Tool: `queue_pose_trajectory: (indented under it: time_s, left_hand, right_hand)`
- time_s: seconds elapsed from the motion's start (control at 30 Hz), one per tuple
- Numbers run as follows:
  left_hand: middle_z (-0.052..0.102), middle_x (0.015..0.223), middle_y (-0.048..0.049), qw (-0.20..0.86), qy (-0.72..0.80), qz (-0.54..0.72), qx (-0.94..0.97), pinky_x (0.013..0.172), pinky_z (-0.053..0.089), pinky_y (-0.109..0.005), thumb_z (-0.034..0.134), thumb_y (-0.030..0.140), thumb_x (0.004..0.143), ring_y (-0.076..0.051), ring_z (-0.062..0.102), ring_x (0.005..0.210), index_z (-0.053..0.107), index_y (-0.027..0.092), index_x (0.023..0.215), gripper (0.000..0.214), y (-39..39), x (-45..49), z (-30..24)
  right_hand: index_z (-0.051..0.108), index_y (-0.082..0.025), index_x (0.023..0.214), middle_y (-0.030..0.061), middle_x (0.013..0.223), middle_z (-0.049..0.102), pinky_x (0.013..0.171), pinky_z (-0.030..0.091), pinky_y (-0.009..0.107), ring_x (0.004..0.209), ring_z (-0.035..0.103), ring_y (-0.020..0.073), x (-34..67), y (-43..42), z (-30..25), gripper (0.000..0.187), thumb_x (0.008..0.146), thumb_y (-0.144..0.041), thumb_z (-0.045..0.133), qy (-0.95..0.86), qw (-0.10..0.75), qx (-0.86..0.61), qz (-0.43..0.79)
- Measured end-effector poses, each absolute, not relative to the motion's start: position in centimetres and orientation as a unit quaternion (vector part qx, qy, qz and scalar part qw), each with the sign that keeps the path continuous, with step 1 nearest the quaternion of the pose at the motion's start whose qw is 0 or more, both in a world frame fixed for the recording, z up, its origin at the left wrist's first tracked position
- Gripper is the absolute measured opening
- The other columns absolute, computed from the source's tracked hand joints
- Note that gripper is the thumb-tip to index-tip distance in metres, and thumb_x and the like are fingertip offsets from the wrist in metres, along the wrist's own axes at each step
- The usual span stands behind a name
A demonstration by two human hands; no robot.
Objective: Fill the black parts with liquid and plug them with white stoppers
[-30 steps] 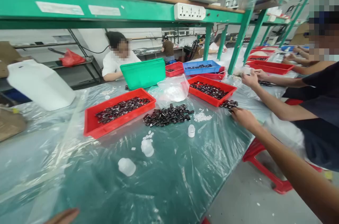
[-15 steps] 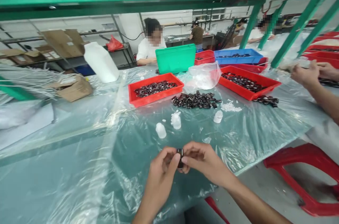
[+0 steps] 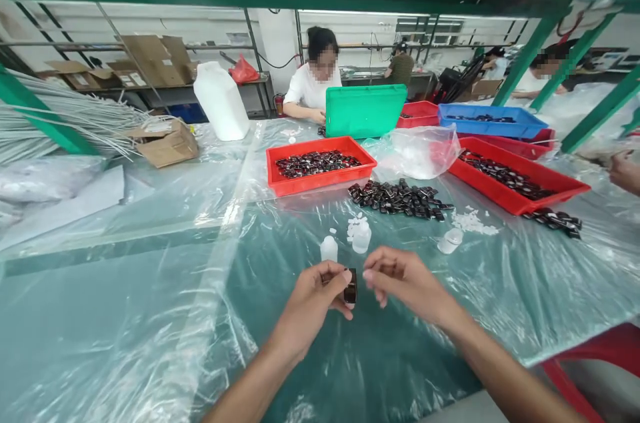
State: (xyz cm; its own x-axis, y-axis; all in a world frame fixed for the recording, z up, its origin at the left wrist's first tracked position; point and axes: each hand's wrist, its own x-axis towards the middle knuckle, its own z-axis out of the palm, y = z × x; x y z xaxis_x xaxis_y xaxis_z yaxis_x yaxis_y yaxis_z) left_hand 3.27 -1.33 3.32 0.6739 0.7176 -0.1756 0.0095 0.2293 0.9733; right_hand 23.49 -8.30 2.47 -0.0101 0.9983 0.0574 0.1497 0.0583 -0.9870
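Note:
My left hand (image 3: 317, 296) is closed, pinching a small dark, glossy block-shaped part (image 3: 351, 287) between thumb and fingers; its exact kind is unclear. Just right of it and apart from it is my right hand (image 3: 407, 281), its thumb and fingertips drawn together. Whatever those fingertips hold, if anything, is too small to make out. Beyond the hands stand a small white bottle (image 3: 329, 249) and a white cup (image 3: 361, 239) with white bits heaped by it. Another small translucent cup (image 3: 450, 241) leans near scattered white pieces (image 3: 474, 221). Behind lies a pile of similar dark parts (image 3: 400, 199).
Red trays, one at centre (image 3: 320, 185) and one at right (image 3: 545, 193), hold dark parts. A clear plastic bag (image 3: 420, 149) lies between them. Further back are a green bin (image 3: 367, 112), a blue tray (image 3: 493, 119) and a white jug (image 3: 220, 103). A co-worker (image 3: 315, 79) sits opposite.
My right hand has come away from the dark part to the right, leaving it in my left hand. The view has shifted, so the table's things appear further right.

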Motion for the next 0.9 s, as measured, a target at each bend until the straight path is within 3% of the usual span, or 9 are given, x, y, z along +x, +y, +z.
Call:
queue_pose_trajectory:
  time_s: [0.17, 0.3, 0.43, 0.53, 0.67, 0.8, 0.9]
  left_hand:
    - [0.068, 0.093, -0.0029, 0.72, 0.295, 0.274, 0.565, 0.066, 0.06, -0.031, 0.055, 0.041, 0.104, -0.016, 0.07, 0.076, 0.058, 0.016, 0.099, 0.025, -1.3, 3.0, 2.1]
    - [0.067, 0.09, -0.0026, 0.708, 0.272, 0.284, 0.586, 0.058, 0.06, -0.029, 0.047, 0.043, 0.105, -0.015, 0.068, 0.066, 0.052, 0.021, 0.1, 0.023, -1.7, 3.1, 2.2]
    - [0.066, 0.093, -0.003, 0.629, 0.279, 0.335, 0.644, 0.06, 0.06, -0.027, 0.05, 0.04, 0.104, -0.017, 0.067, 0.073, 0.054, 0.023, 0.101, 0.017, -1.9, 2.7, 2.3]
    - [0.068, 0.098, -0.0026, 0.541, 0.287, 0.381, 0.693, 0.064, 0.057, -0.026, 0.052, 0.034, 0.104, -0.017, 0.068, 0.079, 0.058, 0.028, 0.109, 0.01, -1.8, 2.0, 2.0]
    - [0.072, 0.108, 0.0006, 0.445, 0.291, 0.422, 0.734, 0.075, 0.056, -0.025, 0.054, 0.021, 0.102, -0.017, 0.071, 0.085, 0.057, 0.039, 0.124, 0.028, -1.5, 1.3, 1.4]
    - [0.072, 0.115, 0.0009, 0.373, 0.276, 0.414, 0.784, 0.087, 0.055, -0.021, 0.054, 0.012, 0.1, -0.017, 0.072, 0.1, 0.054, 0.038, 0.13, 0.039, -1.0, 1.2, 1.2]
    - [0.071, 0.118, -0.001, 0.332, 0.262, 0.408, 0.809, 0.092, 0.054, -0.019, 0.053, 0.006, 0.098, -0.015, 0.072, 0.106, 0.05, 0.034, 0.13, 0.043, -0.5, 1.1, 1.1]
  right_hand:
    - [0.061, -0.016, 0.122, 0.0071, 0.113, 0.06, 0.078, 0.059, 0.033, 0.091, 0.062, 0.0192, 26.8, -5.9, -0.1, 0.027, 0.104, -0.034, 0.069, -0.568, 0.442, -0.646, 0.255]
    - [0.061, -0.015, 0.123, 0.0085, 0.119, 0.059, 0.084, 0.058, 0.038, 0.098, 0.063, 0.0221, 27.5, -3.2, -1.1, 0.03, 0.103, -0.035, 0.069, -0.607, 0.408, -0.638, 0.241]
    - [0.063, -0.014, 0.12, 0.0101, 0.127, 0.058, 0.098, 0.053, 0.047, 0.113, 0.06, 0.0266, 27.2, -1.4, 1.6, 0.03, 0.104, -0.039, 0.068, -0.661, 0.437, -0.543, 0.278]
    - [0.057, -0.015, 0.127, 0.0106, 0.123, 0.061, 0.096, 0.055, 0.047, 0.109, 0.063, 0.0261, 26.6, -1.8, 4.4, 0.037, 0.106, -0.045, 0.065, -0.685, 0.45, -0.473, 0.324]
    - [0.052, -0.028, 0.13, 0.0085, 0.118, 0.063, 0.085, 0.058, 0.037, 0.104, 0.065, 0.0261, 26.1, -4.4, 5.4, 0.036, 0.105, -0.052, 0.064, -0.701, 0.456, -0.455, 0.307]
    - [0.06, -0.035, 0.132, 0.0075, 0.118, 0.064, 0.085, 0.052, 0.036, 0.104, 0.062, 0.0281, 26.4, -5.9, 4.6, 0.037, 0.099, -0.04, 0.074, -0.732, 0.434, -0.47, 0.234]
    - [0.063, -0.035, 0.131, 0.0049, 0.113, 0.065, 0.077, 0.052, 0.032, 0.095, 0.063, 0.0245, 26.5, -6.0, 4.5, 0.039, 0.094, -0.033, 0.077, -0.756, 0.403, -0.468, 0.218]
